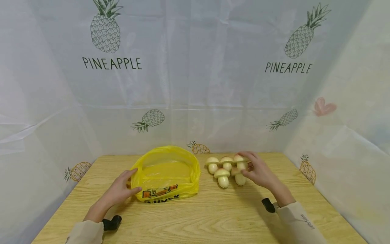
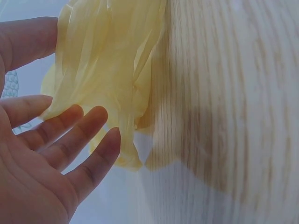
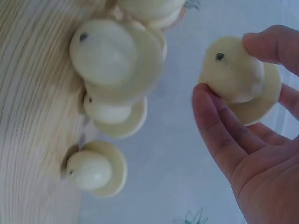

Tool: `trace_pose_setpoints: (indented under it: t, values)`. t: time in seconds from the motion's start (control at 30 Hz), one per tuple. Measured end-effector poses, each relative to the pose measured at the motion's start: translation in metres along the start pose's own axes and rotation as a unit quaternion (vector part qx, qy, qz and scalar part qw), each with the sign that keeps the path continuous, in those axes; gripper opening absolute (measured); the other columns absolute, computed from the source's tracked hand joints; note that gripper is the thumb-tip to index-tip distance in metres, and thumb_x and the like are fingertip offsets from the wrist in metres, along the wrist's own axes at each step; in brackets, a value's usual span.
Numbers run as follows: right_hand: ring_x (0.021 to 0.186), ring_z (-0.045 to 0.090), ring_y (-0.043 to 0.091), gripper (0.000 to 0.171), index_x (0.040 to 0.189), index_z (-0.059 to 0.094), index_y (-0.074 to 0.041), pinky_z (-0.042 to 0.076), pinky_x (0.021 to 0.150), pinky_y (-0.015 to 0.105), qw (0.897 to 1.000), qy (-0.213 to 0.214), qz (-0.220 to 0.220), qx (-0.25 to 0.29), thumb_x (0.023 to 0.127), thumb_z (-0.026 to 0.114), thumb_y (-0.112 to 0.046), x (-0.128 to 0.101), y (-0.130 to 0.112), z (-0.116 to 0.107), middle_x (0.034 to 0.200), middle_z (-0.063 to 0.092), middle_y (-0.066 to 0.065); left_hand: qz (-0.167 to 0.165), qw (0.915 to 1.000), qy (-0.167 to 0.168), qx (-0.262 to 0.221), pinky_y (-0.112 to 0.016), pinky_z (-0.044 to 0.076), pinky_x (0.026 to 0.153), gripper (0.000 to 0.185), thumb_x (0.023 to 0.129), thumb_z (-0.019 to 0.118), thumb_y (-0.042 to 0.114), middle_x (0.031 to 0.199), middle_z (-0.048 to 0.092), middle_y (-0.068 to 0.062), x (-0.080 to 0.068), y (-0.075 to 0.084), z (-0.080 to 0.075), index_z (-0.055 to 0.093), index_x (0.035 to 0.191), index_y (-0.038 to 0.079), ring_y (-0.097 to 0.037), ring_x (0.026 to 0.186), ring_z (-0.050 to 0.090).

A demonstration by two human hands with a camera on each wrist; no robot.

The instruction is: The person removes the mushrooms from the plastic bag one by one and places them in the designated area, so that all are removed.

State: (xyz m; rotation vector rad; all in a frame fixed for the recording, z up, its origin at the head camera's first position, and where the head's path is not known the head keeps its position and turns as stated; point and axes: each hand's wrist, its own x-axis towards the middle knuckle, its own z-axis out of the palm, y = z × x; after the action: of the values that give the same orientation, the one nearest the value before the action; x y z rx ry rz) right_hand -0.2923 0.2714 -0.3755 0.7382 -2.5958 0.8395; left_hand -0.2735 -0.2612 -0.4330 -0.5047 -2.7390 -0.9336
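Note:
My right hand (image 1: 261, 171) grips a pale mushroom (image 3: 232, 70) by its stem and cap, thumb on one side and fingers on the other. In the right wrist view it hangs apart from several like mushrooms (image 3: 96, 170) lying on the wooden table. On the left stands a yellow plastic bag (image 1: 195, 176), its wide mouth facing up and toward me. My left hand (image 1: 119, 189) is at the bag's left side, thumb near the front and fingers spread along the edge. In the left wrist view those fingers look fairly straight against the thin plastic.
The wooden table (image 1: 195, 223) ends at a white curtain (image 1: 189, 84) printed with pineapples, which hangs behind and on both sides. The loose mushrooms (image 1: 223, 178) sit close together just right of the bag. A black strap end (image 1: 112, 223) shows at my left wrist.

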Motion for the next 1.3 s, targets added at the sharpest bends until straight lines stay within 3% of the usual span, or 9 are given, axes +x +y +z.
trace_pose_setpoints:
  t: [0.3,0.6,0.9,1.13,1.3]
  values:
    - [0.086,0.059,0.024,0.066,0.144,0.041,-0.014,0.052,0.072,0.033,0.999,-0.003,0.039,-0.014,0.085,0.07,-0.008,-0.005,0.024,-0.01,0.138,0.04,0.015,-0.001,1.0,-0.001,-0.004,-0.057,0.042,0.087,0.077,0.084,0.074,0.025,0.129,0.049,-0.021,0.0,0.001,-0.002,0.036,0.144,-0.004,-0.038,0.111,0.051]
    - [0.081,0.059,0.021,0.063,0.14,0.044,-0.013,0.051,0.073,0.038,0.998,-0.011,0.05,-0.023,0.084,0.071,-0.005,-0.013,0.041,-0.013,0.134,0.041,0.017,0.001,1.0,-0.003,-0.006,-0.059,0.042,0.087,0.077,0.085,0.074,0.028,0.132,0.046,-0.025,-0.002,0.005,-0.005,0.036,0.143,-0.005,-0.042,0.113,0.049]
    - [0.083,0.058,0.025,0.063,0.139,0.043,-0.007,0.049,0.067,0.037,0.995,-0.037,0.081,-0.039,0.083,0.071,-0.004,-0.023,0.054,-0.013,0.131,0.04,0.025,0.002,1.0,-0.003,-0.006,-0.058,0.042,0.087,0.077,0.085,0.074,0.026,0.133,0.045,-0.026,-0.001,0.005,-0.003,0.036,0.144,-0.005,-0.043,0.114,0.049]
    - [0.078,0.052,0.022,0.064,0.137,0.046,-0.006,0.044,0.064,0.034,0.991,-0.066,0.105,-0.054,0.077,0.069,-0.002,-0.021,0.058,-0.011,0.125,0.042,0.023,-0.003,1.0,-0.002,-0.007,-0.056,0.044,0.086,0.076,0.085,0.074,0.024,0.131,0.047,-0.023,0.0,0.002,-0.003,0.035,0.144,-0.004,-0.039,0.111,0.051]
    - [0.082,0.054,0.024,0.066,0.138,0.046,-0.007,0.044,0.065,0.035,0.988,-0.081,0.12,-0.05,0.077,0.069,-0.001,-0.023,0.062,-0.009,0.13,0.039,0.026,-0.002,1.0,-0.003,-0.006,-0.057,0.043,0.087,0.077,0.085,0.074,0.026,0.132,0.046,-0.024,-0.001,0.001,-0.003,0.035,0.144,-0.004,-0.041,0.113,0.05]
